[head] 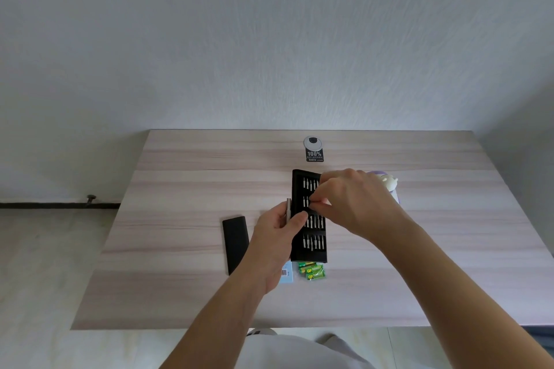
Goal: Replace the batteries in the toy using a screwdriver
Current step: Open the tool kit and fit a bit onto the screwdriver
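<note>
A black tray of screwdriver bits [311, 246] lies open on the wooden table [186, 183], its rows of silver bits showing. My left hand [274, 244] grips a slim silver screwdriver handle [288, 207] upright against the tray's left edge. My right hand [355, 204] reaches over the tray, its fingertips pinched on a bit in the second row. Green batteries [311, 271] lie just in front of the tray. The pale purple and white toy [389, 184] is largely hidden behind my right hand.
The tray's black cover [235, 244] lies to the left of my left hand. A light blue card with a barcode [287, 274] sits beside the batteries. A round cable grommet with a black sticker [313, 148] is near the table's back edge. A wall stands behind.
</note>
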